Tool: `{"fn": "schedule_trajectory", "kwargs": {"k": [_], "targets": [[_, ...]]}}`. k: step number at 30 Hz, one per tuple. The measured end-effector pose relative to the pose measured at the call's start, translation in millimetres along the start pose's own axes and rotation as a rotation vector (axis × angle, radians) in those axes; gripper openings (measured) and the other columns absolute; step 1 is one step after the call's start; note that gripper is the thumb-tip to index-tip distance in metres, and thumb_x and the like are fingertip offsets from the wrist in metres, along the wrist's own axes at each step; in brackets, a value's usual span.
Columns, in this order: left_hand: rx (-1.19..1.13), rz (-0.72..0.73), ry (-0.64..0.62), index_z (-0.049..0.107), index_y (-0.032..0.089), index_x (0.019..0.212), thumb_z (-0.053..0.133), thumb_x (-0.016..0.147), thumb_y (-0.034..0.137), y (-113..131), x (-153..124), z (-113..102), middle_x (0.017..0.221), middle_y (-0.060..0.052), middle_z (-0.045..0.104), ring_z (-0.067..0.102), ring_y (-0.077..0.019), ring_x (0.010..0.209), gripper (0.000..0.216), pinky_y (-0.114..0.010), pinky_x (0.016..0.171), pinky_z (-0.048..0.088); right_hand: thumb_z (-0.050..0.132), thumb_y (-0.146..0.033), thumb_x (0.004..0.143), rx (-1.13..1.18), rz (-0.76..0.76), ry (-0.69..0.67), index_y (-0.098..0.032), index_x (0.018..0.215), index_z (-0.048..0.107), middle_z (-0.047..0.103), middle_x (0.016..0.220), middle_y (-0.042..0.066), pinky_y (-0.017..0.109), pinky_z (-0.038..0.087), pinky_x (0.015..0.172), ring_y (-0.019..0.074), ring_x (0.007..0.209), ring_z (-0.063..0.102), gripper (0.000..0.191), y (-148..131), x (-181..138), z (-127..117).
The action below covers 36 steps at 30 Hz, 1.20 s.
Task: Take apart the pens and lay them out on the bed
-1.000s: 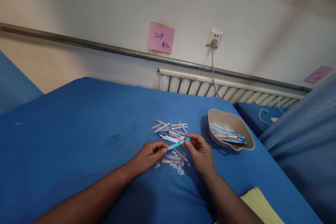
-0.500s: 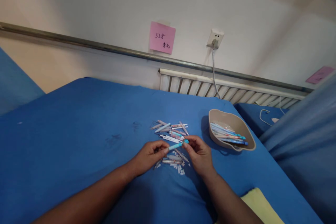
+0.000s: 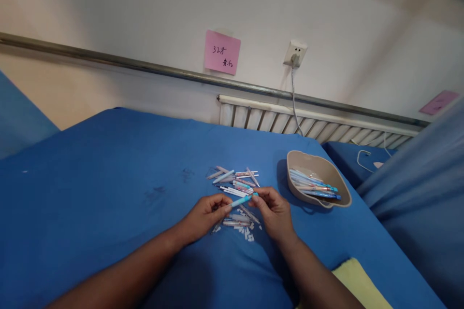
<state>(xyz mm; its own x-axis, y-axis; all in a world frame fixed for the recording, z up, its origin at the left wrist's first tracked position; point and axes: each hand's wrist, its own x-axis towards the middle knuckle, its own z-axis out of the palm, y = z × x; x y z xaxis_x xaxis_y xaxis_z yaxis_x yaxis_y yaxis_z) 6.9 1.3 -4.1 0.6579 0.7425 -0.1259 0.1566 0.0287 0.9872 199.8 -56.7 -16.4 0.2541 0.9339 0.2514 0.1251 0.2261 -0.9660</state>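
Observation:
Between both hands is a light blue pen (image 3: 240, 201), held at a slant over the blue cloth. My left hand (image 3: 210, 211) pinches its lower left end. The fingers of my right hand (image 3: 274, 210) are closed on the upper right end, which shows a brighter turquoise tip. Behind the hands lies a loose pile of pens and white refill-like sticks (image 3: 232, 191). Below the held pen are more pens (image 3: 237, 223) and small white pieces (image 3: 248, 235) scattered on the cloth. My fingers partly cover these.
A beige basket (image 3: 342, 192) holding several blue and clear pens stands to the right. Yellow cloth (image 3: 357, 282) lies near my right forearm. A radiator (image 3: 261, 118), a metal rail (image 3: 163, 71) and a socket with a cord (image 3: 295, 53) line the wall. A blue curtain (image 3: 416, 207) hangs at right.
The view has shifted very slightly. Both hands keep their grip on the pen; at the right end, slightly less of the turquoise tip shows above the fingers.

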Motion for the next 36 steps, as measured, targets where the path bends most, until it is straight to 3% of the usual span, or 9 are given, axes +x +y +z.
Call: {"fn": "schedule_trajectory", "kwargs": {"k": [15, 18, 22, 26, 31, 36], "targets": [[0.307, 0.099, -0.069, 0.06, 0.015, 0.085, 0.049, 0.086, 0.039, 3.2, -2.3, -2.8, 0.071, 0.002, 0.051, 0.045, -0.0122, 0.067, 0.027, -0.021, 0.061, 0.035, 0.063, -0.04, 0.077, -0.024, 0.069, -0.071, -0.019, 0.064, 0.05, 0.051, 0.05, -0.006, 0.02, 0.036, 0.046, 0.0076, 0.044, 0.043, 0.029, 0.3, 3.8, -2.4], [0.295, 0.07, -0.091, 0.059, 0.015, 0.087, 0.047, 0.086, 0.04, 2.3, -1.8, -0.3, 0.069, 0.003, 0.051, 0.045, -0.0117, 0.064, 0.027, -0.021, 0.058, 0.035, 0.055, -0.049, 0.081, -0.009, 0.074, -0.102, -0.018, 0.07, 0.054, 0.056, 0.054, -0.003, 0.021, 0.038, 0.048, 0.0093, 0.046, 0.049, 0.033, 2.3, 3.0, -3.7], [0.279, 0.074, -0.087, 0.058, 0.016, 0.086, 0.046, 0.086, 0.041, 2.9, -0.7, 1.1, 0.071, 0.001, 0.056, 0.049, -0.0126, 0.066, 0.028, -0.021, 0.061, 0.038, 0.034, -0.064, 0.085, 0.104, 0.104, -0.156, -0.016, 0.09, 0.058, 0.062, 0.063, 0.001, 0.023, 0.042, 0.047, 0.0123, 0.049, 0.056, 0.054, 10.4, 5.5, -3.8], [0.298, 0.092, -0.039, 0.06, 0.017, 0.088, 0.046, 0.086, 0.042, 7.0, -1.5, 0.6, 0.078, 0.0, 0.063, 0.055, -0.0145, 0.072, 0.029, -0.023, 0.068, 0.042, 0.029, -0.074, 0.079, 0.198, 0.226, -0.011, -0.014, 0.086, 0.057, 0.06, 0.059, 0.002, 0.021, 0.039, 0.04, 0.0113, 0.043, 0.053, 0.067, 21.0, 15.9, -3.6], [0.344, 0.132, 0.046, 0.061, 0.017, 0.089, 0.048, 0.085, 0.04, 24.5, -0.7, 6.0, 0.084, -0.002, 0.067, 0.059, -0.0172, 0.08, 0.028, -0.026, 0.074, 0.043, 0.033, -0.077, 0.075, 0.185, 0.303, 0.08, -0.014, 0.08, 0.056, 0.058, 0.054, 0.001, 0.019, 0.037, 0.036, 0.0103, 0.039, 0.052, 0.067, 31.4, 28.5, -2.8], [0.464, 0.302, 0.089, 0.065, 0.016, 0.085, 0.05, 0.084, 0.037, 57.3, 22.7, 26.7, 0.085, -0.003, 0.066, 0.059, -0.0179, 0.082, 0.026, -0.027, 0.078, 0.042, 0.027, -0.068, 0.083, 0.013, 0.187, 0.02, -0.017, 0.075, 0.055, 0.057, 0.054, 0.0, 0.021, 0.038, 0.037, 0.011, 0.039, 0.051, 0.059, 41.7, 32.7, -0.9]]}}
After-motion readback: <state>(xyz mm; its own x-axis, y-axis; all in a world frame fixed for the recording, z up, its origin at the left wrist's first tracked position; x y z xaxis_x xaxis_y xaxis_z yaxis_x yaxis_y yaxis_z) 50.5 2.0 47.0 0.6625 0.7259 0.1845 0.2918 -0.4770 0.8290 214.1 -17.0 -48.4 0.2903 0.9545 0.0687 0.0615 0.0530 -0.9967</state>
